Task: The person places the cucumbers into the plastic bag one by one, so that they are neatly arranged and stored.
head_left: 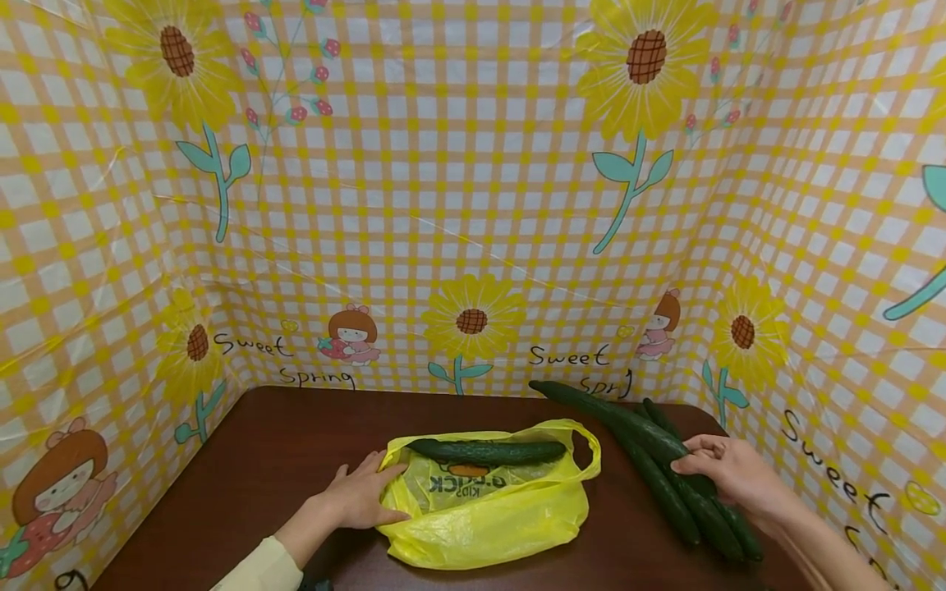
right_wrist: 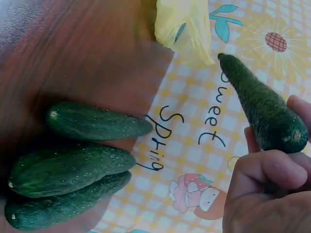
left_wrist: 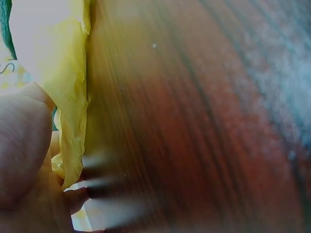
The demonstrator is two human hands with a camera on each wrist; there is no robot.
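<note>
A yellow plastic bag (head_left: 488, 525) lies on its side at the middle of the table, its mouth spread and a handle loop at the right. Inside its mouth lies one dark green cucumber (head_left: 488, 451). My left hand (head_left: 362, 492) rests at the bag's left edge with fingers spread, touching the plastic; in the left wrist view the yellow film hides some fingers. Over on the right, my right hand (head_left: 720, 472) grips another cucumber (right_wrist: 265, 107) near one end, raised and pointing away to the left. Under it several more cucumbers (right_wrist: 73, 170) lie side by side on the table.
The dark brown table (head_left: 296, 427) ends against a checked cloth (head_left: 473, 205) with sunflowers, which stands as walls at the back and both sides. A small dark object (head_left: 319, 584) shows at the bottom edge, too cut off to identify.
</note>
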